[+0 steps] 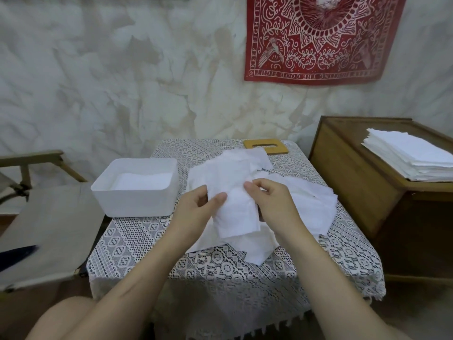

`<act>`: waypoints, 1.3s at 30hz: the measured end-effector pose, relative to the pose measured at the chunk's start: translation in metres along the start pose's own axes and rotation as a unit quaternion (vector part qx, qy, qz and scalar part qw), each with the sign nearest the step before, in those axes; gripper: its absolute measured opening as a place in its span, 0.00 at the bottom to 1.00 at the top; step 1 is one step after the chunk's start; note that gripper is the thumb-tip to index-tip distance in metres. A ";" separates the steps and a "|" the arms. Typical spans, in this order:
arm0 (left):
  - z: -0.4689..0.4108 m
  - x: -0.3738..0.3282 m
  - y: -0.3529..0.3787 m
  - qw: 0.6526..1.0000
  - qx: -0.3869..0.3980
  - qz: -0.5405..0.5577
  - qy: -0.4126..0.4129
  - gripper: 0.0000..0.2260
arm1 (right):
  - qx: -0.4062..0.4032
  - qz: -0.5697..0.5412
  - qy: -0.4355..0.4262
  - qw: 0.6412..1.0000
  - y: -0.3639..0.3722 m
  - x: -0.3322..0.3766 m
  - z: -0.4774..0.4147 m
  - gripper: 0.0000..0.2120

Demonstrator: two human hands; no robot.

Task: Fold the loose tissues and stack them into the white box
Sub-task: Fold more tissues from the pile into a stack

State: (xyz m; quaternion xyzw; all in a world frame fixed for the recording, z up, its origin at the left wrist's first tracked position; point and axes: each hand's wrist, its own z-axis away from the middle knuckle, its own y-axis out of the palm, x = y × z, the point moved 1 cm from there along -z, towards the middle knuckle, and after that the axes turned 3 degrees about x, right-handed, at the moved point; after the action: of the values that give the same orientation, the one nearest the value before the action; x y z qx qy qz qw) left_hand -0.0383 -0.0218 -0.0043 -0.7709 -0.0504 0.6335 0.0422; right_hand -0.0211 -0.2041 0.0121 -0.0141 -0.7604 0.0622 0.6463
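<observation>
A folded white tissue [235,212] is lifted just above the pile of loose tissues [306,207] spread over the lace-covered table [220,266]. My left hand [198,207] pinches its left edge between thumb and fingers. My right hand [272,197] grips its upper right edge with curled fingers. The white box [137,202] stands at the table's left, to the left of my left hand, with white tissues lying flat inside it.
A wooden lid with a slot [266,144] lies at the table's far edge. A wooden cabinet [362,182] on the right carries a tall stack of flat tissues [411,155]. A folding chair [44,231] stands at the left. A wall with a red cloth is behind.
</observation>
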 end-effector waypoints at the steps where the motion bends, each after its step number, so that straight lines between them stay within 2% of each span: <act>1: 0.001 0.001 -0.002 1.000 0.003 0.007 0.002 0.20 | 0.010 -0.006 0.008 1.000 0.003 -0.001 0.001 0.12; 2: 0.002 0.001 -0.003 1.000 0.003 0.014 -0.001 0.22 | 0.021 0.000 0.009 1.000 0.004 -0.001 0.002 0.13; 6: 0.008 0.010 -0.005 0.998 0.003 0.054 -0.021 0.08 | 0.051 0.053 -0.021 0.997 0.009 -0.010 0.004 0.24; 8: 0.009 0.019 -0.003 0.996 0.033 0.069 -0.043 0.09 | 0.058 0.051 -0.013 0.997 0.013 -0.017 0.003 0.25; 11: 0.005 0.029 -0.002 0.995 0.035 0.072 -0.051 0.10 | 0.073 0.096 -0.010 0.993 0.017 -0.019 -0.002 0.19; 13: -0.002 0.030 -0.006 0.997 0.007 0.058 -0.043 0.07 | 0.036 0.155 -0.023 0.987 0.009 -0.017 -0.008 0.10; 15: -0.009 0.033 -0.013 0.997 -0.022 0.047 -0.054 0.06 | 0.010 0.263 -0.021 0.964 -0.003 -0.014 -0.014 0.06; 16: -0.012 0.034 -0.017 0.996 -0.036 0.051 -0.062 0.07 | 0.021 0.312 -0.004 0.950 -0.008 -0.016 -0.016 0.09; 18: -0.017 0.037 -0.022 0.994 -0.056 0.064 -0.075 0.10 | 0.076 0.372 0.046 0.924 -0.012 -0.024 -0.015 0.18; 20: -0.018 0.038 -0.024 0.993 -0.066 0.062 -0.078 0.09 | 0.127 0.401 0.077 0.904 -0.008 -0.034 -0.011 0.21; 25: -0.009 0.040 -0.023 0.996 -0.055 0.027 -0.062 0.08 | 0.094 0.373 0.027 0.923 0.000 -0.043 -0.008 0.06; 30: 0.000 0.034 -0.032 0.996 -0.074 -0.009 -0.055 0.06 | -0.072 0.230 -0.032 0.970 -0.023 -0.026 -0.013 0.06; 31: 0.000 0.034 -0.033 0.995 -0.079 -0.013 -0.060 0.06 | -0.065 0.239 -0.014 0.969 -0.028 -0.026 -0.014 0.06; 33: -0.001 0.035 -0.032 0.994 -0.080 -0.017 -0.076 0.07 | 0.007 0.311 0.057 0.949 -0.033 -0.032 -0.012 0.06; 35: -0.002 0.036 -0.029 0.993 -0.073 0.012 -0.088 0.09 | 0.059 0.353 0.093 0.929 -0.034 -0.037 -0.007 0.09; 39: -0.005 0.037 -0.025 0.994 -0.053 0.033 -0.086 0.10 | 0.092 0.394 0.024 0.914 -0.041 -0.035 -0.004 0.29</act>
State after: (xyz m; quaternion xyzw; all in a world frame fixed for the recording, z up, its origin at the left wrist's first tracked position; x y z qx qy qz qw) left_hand -0.0268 0.0073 -0.0358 -0.7163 -0.0614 0.6947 -0.0242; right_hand -0.0090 -0.2477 -0.0168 -0.2547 -0.6687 0.3808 0.5856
